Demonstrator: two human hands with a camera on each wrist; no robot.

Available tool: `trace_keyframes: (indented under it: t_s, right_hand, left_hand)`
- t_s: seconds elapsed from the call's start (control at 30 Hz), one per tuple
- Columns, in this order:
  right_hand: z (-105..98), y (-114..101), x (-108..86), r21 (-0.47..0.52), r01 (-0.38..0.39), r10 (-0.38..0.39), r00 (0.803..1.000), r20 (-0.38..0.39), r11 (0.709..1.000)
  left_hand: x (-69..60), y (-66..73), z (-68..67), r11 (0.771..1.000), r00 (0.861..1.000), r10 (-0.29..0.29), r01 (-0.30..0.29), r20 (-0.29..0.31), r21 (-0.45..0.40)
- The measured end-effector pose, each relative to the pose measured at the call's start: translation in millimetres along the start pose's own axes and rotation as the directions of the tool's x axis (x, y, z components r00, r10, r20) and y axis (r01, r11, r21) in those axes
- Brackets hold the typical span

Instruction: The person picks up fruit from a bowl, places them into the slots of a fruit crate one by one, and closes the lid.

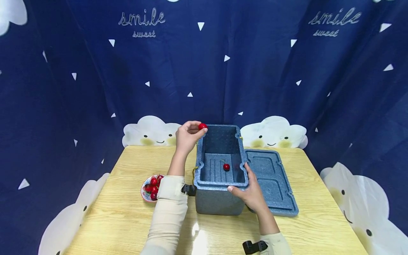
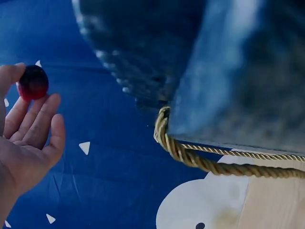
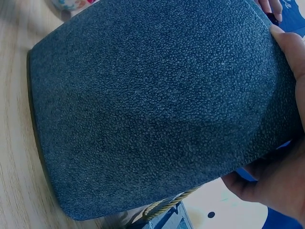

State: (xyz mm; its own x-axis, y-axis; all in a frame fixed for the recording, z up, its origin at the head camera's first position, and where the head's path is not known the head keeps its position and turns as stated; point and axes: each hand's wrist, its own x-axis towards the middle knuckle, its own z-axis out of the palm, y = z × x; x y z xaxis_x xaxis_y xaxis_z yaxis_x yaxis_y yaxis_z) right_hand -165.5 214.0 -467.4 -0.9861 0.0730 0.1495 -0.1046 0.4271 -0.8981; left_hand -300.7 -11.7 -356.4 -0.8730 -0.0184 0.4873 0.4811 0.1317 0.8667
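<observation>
My left hand (image 1: 188,136) pinches a red cherry (image 1: 202,126) between thumb and fingers, at the back left rim of a blue-grey foam box (image 1: 220,202). The left wrist view shows that cherry (image 2: 33,83) at the fingertips, apart from the box wall. Inside the box, another cherry (image 1: 226,167) with a stem lies on the ridged floor. My right hand (image 1: 251,191) grips the box's near right corner, thumb on the front rim and fingers along the right side. From the right wrist, the hand (image 3: 281,181) is seen holding the box wall (image 3: 157,105).
A small patterned bowl (image 1: 143,193) of several cherries stands left of the box, partly behind my left sleeve. The box's lid (image 1: 271,184) lies on the wooden table (image 1: 121,212) at the right. Yellow cord (image 2: 209,165) hangs from the box side. A blue curtain (image 1: 197,63) rises behind.
</observation>
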Motion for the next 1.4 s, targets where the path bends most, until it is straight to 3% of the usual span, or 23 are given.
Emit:
trace_keyframes:
  t_s: [0.13, 0.33, 0.7, 0.87, 1.0, 1.1, 1.2, 1.27, 1.4]
  right_hand:
    - [-0.4, -1.3, 0.4, 0.008, 0.004, -0.004, 1.000, -0.003, 1.000]
    - [0.7, -1.1, 0.4, -0.002, -0.008, 0.008, 1.000, 0.005, 1.000]
    - [0.9, 0.1, -0.6, -0.006, -0.003, 0.003, 1.000, 0.000, 1.000]
    - [1.6, -0.2, -1.6, -0.006, -0.002, 0.002, 1.000, -0.003, 1.000]
    - [1.8, -1.1, -1.7, 0.004, -0.002, 0.002, 1.000, -0.005, 1.000]
    - [0.7, -2.2, -2.4, 0.001, -0.014, 0.014, 1.000, 0.003, 1.000]
    - [0.2, -2.7, -2.6, -0.003, -0.026, 0.026, 1.000, 0.011, 1.000]
    - [0.3, -3.2, -2.0, -0.002, -0.029, 0.029, 1.000, 0.012, 1.000]
    - [1.2, -4.2, -0.9, 0.003, -0.030, 0.030, 0.999, 0.010, 1.000]
  left_hand:
    - [1.9, 1.3, 2.0, 0.997, 0.999, -0.022, 0.019, 0.041, 0.073]
    - [3.5, 6.9, 2.6, 0.996, 0.995, -0.026, 0.018, 0.094, 0.091]
    - [15.0, 9.3, 11.3, 0.987, 0.994, 0.006, -0.023, 0.108, 0.161]
    - [20.2, 9.6, 13.2, 0.977, 0.986, -0.022, -0.014, 0.165, 0.213]
    - [24.9, 12.1, 12.3, 0.970, 0.970, -0.058, -0.001, 0.235, 0.244]
    - [28.6, 11.9, 14.1, 0.962, 0.945, -0.106, 0.019, 0.309, 0.274]
    - [32.7, 10.8, 18.5, 0.953, 0.902, -0.177, 0.057, 0.394, 0.299]
    - [35.4, 10.5, 21.7, 0.944, 0.858, -0.236, 0.090, 0.457, 0.318]
    - [38.8, 12.6, 26.7, 0.915, 0.748, -0.354, 0.153, 0.561, 0.374]
